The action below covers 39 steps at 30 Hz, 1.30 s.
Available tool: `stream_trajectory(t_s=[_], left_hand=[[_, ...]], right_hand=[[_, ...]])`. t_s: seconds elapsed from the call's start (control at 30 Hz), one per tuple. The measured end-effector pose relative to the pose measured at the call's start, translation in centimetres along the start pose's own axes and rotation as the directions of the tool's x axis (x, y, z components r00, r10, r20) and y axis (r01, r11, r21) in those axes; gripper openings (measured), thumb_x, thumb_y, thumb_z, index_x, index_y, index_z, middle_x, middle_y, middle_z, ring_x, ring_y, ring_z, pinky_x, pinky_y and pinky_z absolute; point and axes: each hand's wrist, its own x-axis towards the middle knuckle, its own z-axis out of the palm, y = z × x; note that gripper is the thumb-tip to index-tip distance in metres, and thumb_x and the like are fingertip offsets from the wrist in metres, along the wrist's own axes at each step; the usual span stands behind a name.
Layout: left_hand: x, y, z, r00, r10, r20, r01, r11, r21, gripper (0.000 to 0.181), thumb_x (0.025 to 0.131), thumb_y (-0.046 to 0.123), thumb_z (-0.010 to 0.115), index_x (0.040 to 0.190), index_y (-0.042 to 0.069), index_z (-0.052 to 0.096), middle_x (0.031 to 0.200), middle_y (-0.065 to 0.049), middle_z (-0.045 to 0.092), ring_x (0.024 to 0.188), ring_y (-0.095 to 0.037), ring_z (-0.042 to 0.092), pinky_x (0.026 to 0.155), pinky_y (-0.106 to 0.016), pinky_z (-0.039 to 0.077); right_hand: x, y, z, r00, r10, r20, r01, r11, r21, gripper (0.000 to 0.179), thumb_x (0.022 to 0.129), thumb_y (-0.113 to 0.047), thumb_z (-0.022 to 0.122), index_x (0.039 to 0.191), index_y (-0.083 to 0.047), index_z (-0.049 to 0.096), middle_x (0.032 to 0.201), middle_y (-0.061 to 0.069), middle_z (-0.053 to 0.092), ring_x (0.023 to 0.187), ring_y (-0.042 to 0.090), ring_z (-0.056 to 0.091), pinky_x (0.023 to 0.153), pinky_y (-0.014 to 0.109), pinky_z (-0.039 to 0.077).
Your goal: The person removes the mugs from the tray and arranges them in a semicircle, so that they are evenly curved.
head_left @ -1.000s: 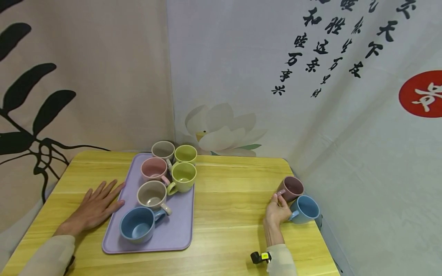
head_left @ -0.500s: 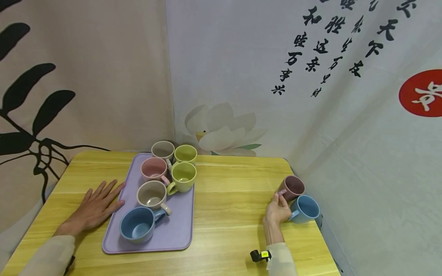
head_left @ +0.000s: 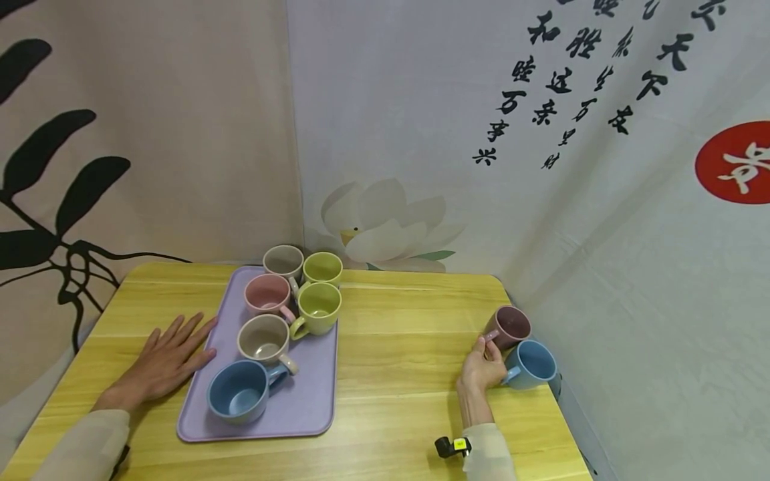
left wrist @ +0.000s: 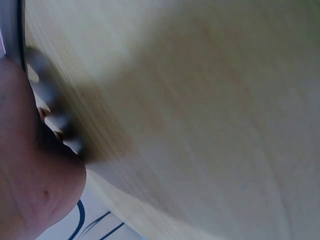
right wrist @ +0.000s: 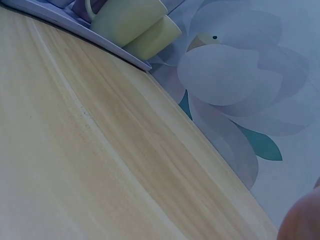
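Observation:
At the table's right side my right hand (head_left: 483,367) pinches the handle of a dark mauve mug (head_left: 508,326). A light blue mug (head_left: 531,365) stands just in front of that mug, close by the same hand. On the left, my left hand (head_left: 165,369) lies flat with its fingers spread, fingertips at the left rim of a lilac tray (head_left: 313,407). The tray bears a larger blue mug (head_left: 239,393), a cream mug (head_left: 265,339), a pink mug (head_left: 268,294), a grey-beige mug (head_left: 284,261) and two lime green mugs, the nearer green mug (head_left: 319,308) overlapping the farther green mug (head_left: 323,267).
The light wooden table (head_left: 409,354) stretches between the tray and the right hand. Behind it hangs a cloth backdrop (head_left: 385,133) with a printed lotus and writing. Both mugs on the right stand near the table's right edge. In the left wrist view, dark cables (left wrist: 90,225) show below the edge.

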Motion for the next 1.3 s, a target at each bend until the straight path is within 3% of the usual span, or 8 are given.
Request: stream_trajectory(t_s=[0.17,0.4,0.57,0.77,1.0,1.17,1.3], left_hand=[[0.0,-0.1,0.1,1.0,0.003,-0.003,-0.003,1.0,0.0,0.084,0.116,0.064,0.047,0.183,0.026,0.015,0.188,-0.029,0.013,0.171,-0.065,0.002,0.129,-0.091,-0.004],[0.0,-0.1,0.1,1.0,0.008,-0.01,-0.008,1.0,-0.001,0.083,0.116,0.063,0.047,0.183,0.026,0.015,0.188,-0.028,0.013,0.172,-0.064,0.002,0.13,-0.09,-0.004],[0.0,0.0,0.1,1.0,0.007,-0.01,-0.007,1.0,0.001,0.083,0.116,0.063,0.048,0.183,0.025,0.016,0.188,-0.029,0.014,0.172,-0.064,0.002,0.129,-0.091,-0.003],[0.0,0.0,0.1,1.0,0.006,-0.008,-0.006,1.0,0.004,0.083,0.116,0.063,0.047,0.183,0.026,0.015,0.188,-0.029,0.013,0.172,-0.064,0.001,0.129,-0.091,-0.004],[0.0,-0.1,0.1,1.0,0.007,-0.005,-0.007,1.0,-0.006,0.083,0.116,0.063,0.047,0.183,0.026,0.015,0.188,-0.029,0.012,0.172,-0.064,0.0,0.13,-0.09,-0.006],[0.0,-0.1,0.1,1.0,0.01,-0.012,-0.01,1.0,-0.009,0.083,0.116,0.063,0.048,0.183,0.026,0.016,0.188,-0.029,0.013,0.172,-0.063,0.001,0.13,-0.09,-0.007],[0.0,-0.1,0.0,1.0,0.012,-0.013,-0.012,1.0,-0.005,0.083,0.116,0.063,0.047,0.183,0.027,0.016,0.188,-0.029,0.013,0.172,-0.064,0.001,0.13,-0.09,-0.006]], right_hand=[[-0.1,-0.1,-0.1,1.0,-0.013,0.004,0.013,0.999,-0.033,0.032,0.112,-0.014,0.072,0.137,0.005,0.076,0.141,0.023,0.071,0.127,0.023,0.062,0.09,0.014,0.05],[-0.6,-0.1,-0.3,0.999,-0.032,0.026,0.033,0.998,-0.047,0.037,0.111,-0.016,0.073,0.14,0.007,0.072,0.135,0.018,0.071,0.122,0.021,0.064,0.089,0.012,0.05],[-1.0,0.0,-0.3,0.995,-0.065,0.071,0.069,0.997,-0.047,0.044,0.11,-0.014,0.073,0.147,0.009,0.066,0.142,0.026,0.071,0.132,0.031,0.068,0.097,0.011,0.053],[-1.8,0.0,-0.8,0.986,-0.102,0.135,0.116,0.988,-0.102,0.063,0.11,-0.018,0.074,0.165,0.003,0.05,0.164,0.03,0.058,0.147,0.044,0.059,0.123,0.04,0.05],[-3.2,-0.2,-1.6,0.973,-0.13,0.193,0.156,0.979,-0.128,0.075,0.108,-0.021,0.077,0.171,-0.002,0.04,0.174,0.023,0.047,0.15,0.048,0.056,0.118,0.045,0.052],[-4.6,-0.4,-2.1,0.956,-0.131,0.261,0.164,0.981,-0.108,0.08,0.109,-0.024,0.076,0.173,-0.002,0.034,0.179,0.025,0.036,0.157,0.052,0.048,0.129,0.062,0.044],[-6.5,-0.7,-2.4,0.931,-0.131,0.341,0.181,0.976,-0.119,0.083,0.111,-0.029,0.075,0.176,-0.005,0.029,0.181,0.023,0.027,0.16,0.052,0.041,0.132,0.067,0.039]])
